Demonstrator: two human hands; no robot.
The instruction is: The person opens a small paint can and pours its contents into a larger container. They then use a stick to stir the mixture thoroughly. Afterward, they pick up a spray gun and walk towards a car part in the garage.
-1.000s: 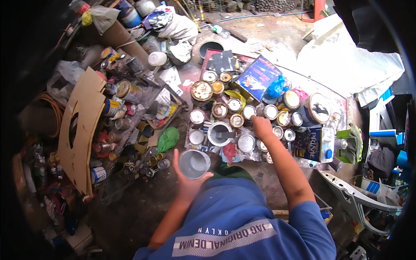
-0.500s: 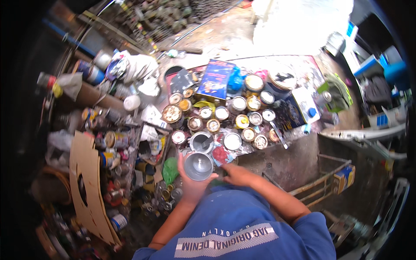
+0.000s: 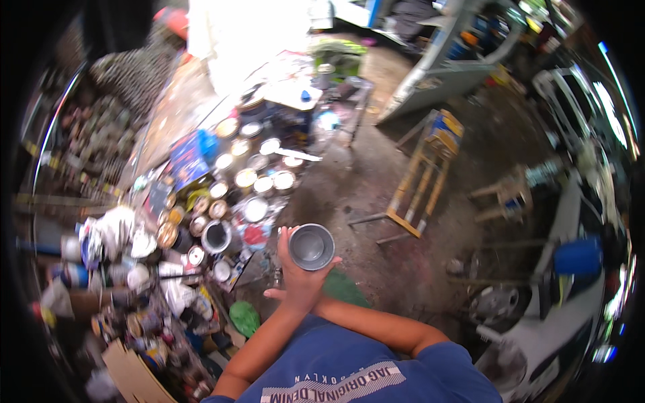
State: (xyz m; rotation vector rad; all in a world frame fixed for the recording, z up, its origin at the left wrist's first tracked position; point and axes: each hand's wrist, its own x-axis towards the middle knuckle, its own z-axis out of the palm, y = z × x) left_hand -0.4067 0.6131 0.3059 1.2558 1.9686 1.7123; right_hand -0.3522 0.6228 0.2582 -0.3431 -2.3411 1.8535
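My left hand [image 3: 300, 281] is closed around a grey, round, open-topped container [image 3: 311, 246], with fingers showing on both sides of its wall. It is held upright in front of my body, and its inside looks grey with a shiny bottom. My right forearm crosses beneath my left wrist. Of my right hand [image 3: 275, 293], only a stretched-out finger shows to the left of that wrist; the rest is hidden. Nothing is seen in it. Nearest to the hands on the left lie a red rag [image 3: 254, 234] and a green plastic bag [image 3: 244, 318].
Several open paint cans [image 3: 216, 236] crowd the worktable at the left, beside a blue box [image 3: 190, 161]. A yellowish wooden stand [image 3: 420, 191] is on the floor ahead right. A grey car panel [image 3: 430, 80] stands beyond it. Cardboard [image 3: 134, 376] leans at lower left.
The view has swung right, away from the table towards the floor. The grey container stays in my left hand. My right hand has moved left, under the left wrist.
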